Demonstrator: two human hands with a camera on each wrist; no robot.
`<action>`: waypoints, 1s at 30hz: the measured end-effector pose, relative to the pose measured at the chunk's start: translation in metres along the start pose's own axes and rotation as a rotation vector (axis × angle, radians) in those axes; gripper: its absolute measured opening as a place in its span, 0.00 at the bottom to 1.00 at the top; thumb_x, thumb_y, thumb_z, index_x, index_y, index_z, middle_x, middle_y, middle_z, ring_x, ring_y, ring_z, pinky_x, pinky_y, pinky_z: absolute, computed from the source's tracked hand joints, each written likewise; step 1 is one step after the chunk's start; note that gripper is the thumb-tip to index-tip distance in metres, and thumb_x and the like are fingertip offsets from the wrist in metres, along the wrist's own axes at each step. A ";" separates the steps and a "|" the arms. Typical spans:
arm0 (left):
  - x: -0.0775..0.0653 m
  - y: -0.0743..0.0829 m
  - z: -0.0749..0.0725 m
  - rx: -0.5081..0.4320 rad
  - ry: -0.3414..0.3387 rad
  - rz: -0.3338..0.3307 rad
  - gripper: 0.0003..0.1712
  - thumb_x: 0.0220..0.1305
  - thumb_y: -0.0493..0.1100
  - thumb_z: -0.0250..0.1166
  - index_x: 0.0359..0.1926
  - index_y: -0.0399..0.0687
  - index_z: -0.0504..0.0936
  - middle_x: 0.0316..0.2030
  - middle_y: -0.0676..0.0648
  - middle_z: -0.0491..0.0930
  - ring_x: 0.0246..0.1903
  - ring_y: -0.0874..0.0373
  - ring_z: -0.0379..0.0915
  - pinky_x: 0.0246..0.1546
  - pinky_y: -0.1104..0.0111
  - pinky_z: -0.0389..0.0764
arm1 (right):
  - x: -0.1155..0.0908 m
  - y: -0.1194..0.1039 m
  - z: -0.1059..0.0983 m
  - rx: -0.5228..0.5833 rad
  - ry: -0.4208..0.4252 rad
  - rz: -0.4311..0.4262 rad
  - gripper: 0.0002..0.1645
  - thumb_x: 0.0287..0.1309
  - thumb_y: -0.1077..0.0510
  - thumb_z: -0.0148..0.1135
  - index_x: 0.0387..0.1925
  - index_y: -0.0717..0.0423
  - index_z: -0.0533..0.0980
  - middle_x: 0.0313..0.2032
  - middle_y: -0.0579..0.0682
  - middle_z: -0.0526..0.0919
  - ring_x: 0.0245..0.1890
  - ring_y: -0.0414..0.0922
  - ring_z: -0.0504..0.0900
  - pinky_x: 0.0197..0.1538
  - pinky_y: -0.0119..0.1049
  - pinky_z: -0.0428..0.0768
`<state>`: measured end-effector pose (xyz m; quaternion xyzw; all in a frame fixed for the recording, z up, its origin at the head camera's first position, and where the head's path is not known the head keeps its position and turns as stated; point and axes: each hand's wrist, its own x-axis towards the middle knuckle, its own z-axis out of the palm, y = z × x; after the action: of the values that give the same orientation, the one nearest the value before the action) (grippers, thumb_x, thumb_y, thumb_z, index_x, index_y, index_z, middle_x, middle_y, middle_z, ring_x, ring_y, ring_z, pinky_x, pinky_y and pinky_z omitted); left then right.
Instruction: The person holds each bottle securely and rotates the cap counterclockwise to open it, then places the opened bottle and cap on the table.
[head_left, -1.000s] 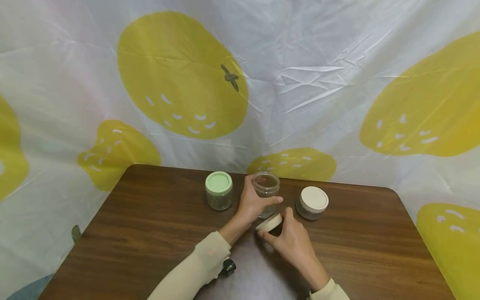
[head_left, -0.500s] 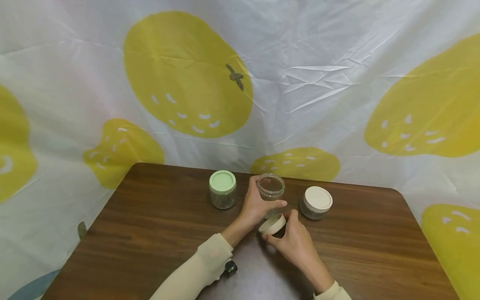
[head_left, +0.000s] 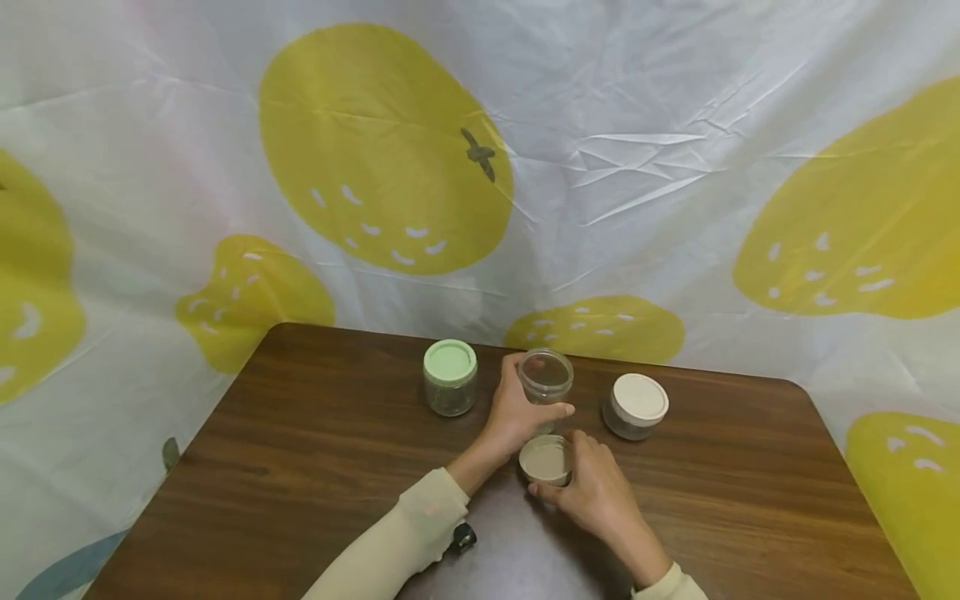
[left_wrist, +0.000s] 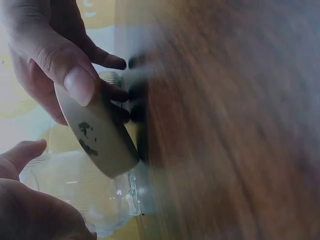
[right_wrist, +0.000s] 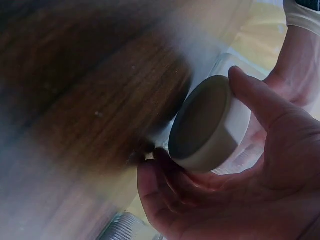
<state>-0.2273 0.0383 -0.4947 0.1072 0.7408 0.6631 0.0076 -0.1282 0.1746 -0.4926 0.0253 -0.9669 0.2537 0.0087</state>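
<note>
Near the back of the table, my left hand [head_left: 516, 417] grips a clear jar [head_left: 546, 390] that stands upright with no lid on it. My right hand [head_left: 602, 492] holds a round cream lid [head_left: 545, 459] by its edge, between thumb and fingers, just in front of the jar. The lid's hollow inner face is turned up in the head view. In the left wrist view, dark marks show on the cream lid [left_wrist: 92, 137], with the jar [left_wrist: 75, 185] beyond it. The right wrist view shows the lid [right_wrist: 212, 125] close over the tabletop.
A clear jar with a green lid [head_left: 450, 362] stands left of my left hand. A shorter jar with a white lid [head_left: 640, 397] is on the right. Behind the brown wooden table [head_left: 337, 450] hangs a white curtain [head_left: 420, 317] printed with yellow fruit.
My right hand has turned the cream lid from steeply tilted to nearly flat, so its inside now faces up. The left hand keeps its grip on the jar. The head view has shifted slightly.
</note>
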 end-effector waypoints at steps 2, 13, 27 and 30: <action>0.000 -0.001 0.001 -0.010 -0.003 0.001 0.52 0.47 0.40 0.84 0.69 0.50 0.63 0.66 0.46 0.76 0.65 0.49 0.75 0.69 0.54 0.73 | 0.001 0.000 0.001 -0.022 0.000 -0.003 0.52 0.38 0.38 0.87 0.58 0.64 0.74 0.51 0.59 0.83 0.53 0.58 0.80 0.52 0.55 0.82; -0.004 -0.001 -0.002 -0.002 -0.014 -0.020 0.52 0.49 0.39 0.84 0.70 0.53 0.62 0.66 0.44 0.75 0.65 0.47 0.74 0.68 0.52 0.74 | 0.003 -0.001 0.008 -0.098 -0.026 -0.022 0.59 0.33 0.34 0.88 0.60 0.64 0.73 0.56 0.62 0.79 0.58 0.60 0.77 0.59 0.58 0.81; -0.007 -0.004 -0.003 0.012 -0.013 -0.019 0.55 0.47 0.42 0.85 0.71 0.56 0.62 0.67 0.44 0.75 0.65 0.48 0.74 0.68 0.53 0.74 | 0.003 0.001 0.010 -0.130 -0.021 -0.055 0.61 0.29 0.33 0.89 0.61 0.60 0.74 0.60 0.61 0.78 0.60 0.61 0.76 0.58 0.59 0.80; -0.007 -0.004 -0.003 0.008 -0.015 -0.017 0.55 0.48 0.43 0.86 0.72 0.56 0.61 0.68 0.43 0.74 0.66 0.46 0.74 0.69 0.52 0.73 | 0.003 0.001 0.010 -0.134 -0.025 -0.060 0.62 0.28 0.32 0.89 0.63 0.59 0.74 0.61 0.61 0.77 0.61 0.61 0.75 0.58 0.60 0.80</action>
<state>-0.2212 0.0335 -0.4988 0.1058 0.7442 0.6593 0.0184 -0.1317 0.1708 -0.5015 0.0566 -0.9806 0.1877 0.0058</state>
